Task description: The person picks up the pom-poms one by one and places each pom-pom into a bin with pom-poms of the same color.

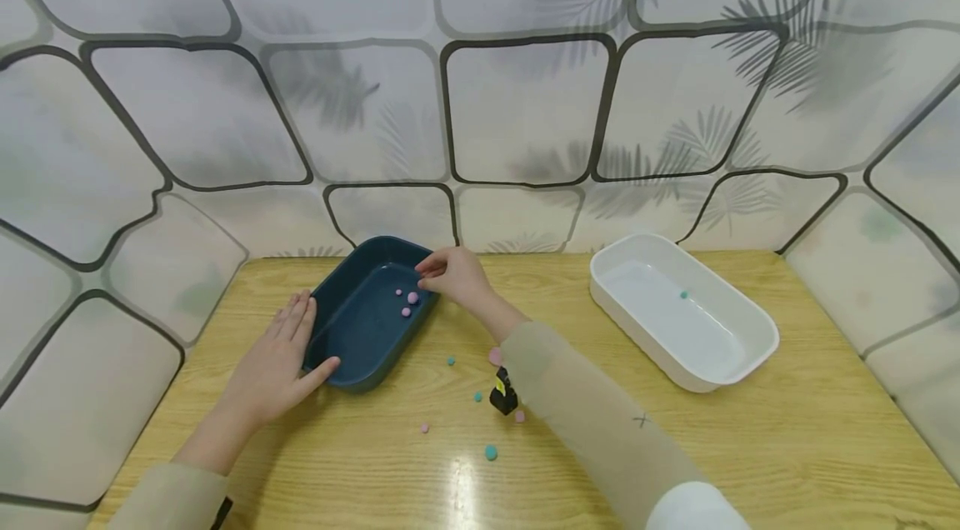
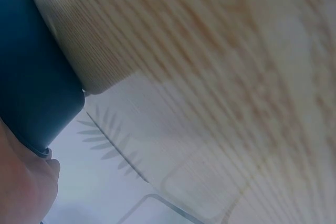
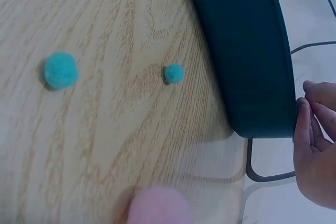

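Note:
A dark blue tray (image 1: 352, 347) lies on the wooden table and holds three small pink pompoms (image 1: 412, 297). My left hand (image 1: 273, 363) lies flat against its left side, thumb at the near corner; that wall (image 2: 31, 87) fills the left wrist view. My right hand (image 1: 452, 273) hovers over the tray's right rim (image 3: 252, 51), its fingertips (image 3: 310, 129) drawn together with nothing visible between them. Loose teal pompoms (image 1: 491, 452) (image 3: 60, 70) (image 3: 173, 73) and pink pompoms (image 1: 424, 427) (image 3: 157, 205) lie scattered on the table below my right forearm.
A white tray (image 1: 742, 363) stands at the right with one teal pompom (image 1: 683, 294) inside. A patterned wall runs close behind the table's back edge. A black wrist camera (image 1: 503, 394) sits under my right forearm.

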{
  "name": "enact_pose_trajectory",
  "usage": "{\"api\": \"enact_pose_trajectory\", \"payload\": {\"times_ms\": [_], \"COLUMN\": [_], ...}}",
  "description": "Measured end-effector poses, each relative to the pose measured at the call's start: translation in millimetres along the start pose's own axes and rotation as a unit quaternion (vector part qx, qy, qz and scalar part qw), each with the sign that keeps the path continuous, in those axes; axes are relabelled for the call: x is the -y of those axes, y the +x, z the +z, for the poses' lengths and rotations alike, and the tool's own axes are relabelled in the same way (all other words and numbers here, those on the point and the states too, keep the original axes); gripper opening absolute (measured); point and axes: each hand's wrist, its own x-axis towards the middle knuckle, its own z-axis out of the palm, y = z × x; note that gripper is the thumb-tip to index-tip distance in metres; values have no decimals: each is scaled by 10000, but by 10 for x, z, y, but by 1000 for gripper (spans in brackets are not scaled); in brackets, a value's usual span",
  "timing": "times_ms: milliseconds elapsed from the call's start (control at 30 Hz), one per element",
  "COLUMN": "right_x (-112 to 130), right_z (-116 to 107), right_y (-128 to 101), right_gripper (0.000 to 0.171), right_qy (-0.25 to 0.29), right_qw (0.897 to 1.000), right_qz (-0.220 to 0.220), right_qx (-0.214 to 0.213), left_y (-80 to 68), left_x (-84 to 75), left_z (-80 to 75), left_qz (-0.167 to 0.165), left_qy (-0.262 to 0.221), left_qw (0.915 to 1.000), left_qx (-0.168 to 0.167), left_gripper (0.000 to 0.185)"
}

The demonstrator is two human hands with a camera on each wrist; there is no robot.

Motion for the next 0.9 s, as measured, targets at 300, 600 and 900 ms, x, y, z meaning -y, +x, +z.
{"api": "enact_pose_trajectory", "payload": {"times_ms": [300, 600, 900], "right_x": [-71, -106, -199], "right_z": [-8, -124, -394], "right_y": [50, -12, -205], "right_gripper": [23, 23, 23], "right_qy": [624, 851, 606], "right_qw": [9979, 9961, 9980], "right_qz": [129, 213, -166], "right_qx": [-95, -57, -7], "left_y": [-11, -11, -7], "left_x": [5, 3, -10], "left_z": [20, 9, -9], "left_qz": [47, -28, -93], "left_qy": [-12, -14, -1], "left_qw": [9999, 10000, 9999], "left_qx": [-149, -15, 118], "left_gripper": [98, 97, 97]}}
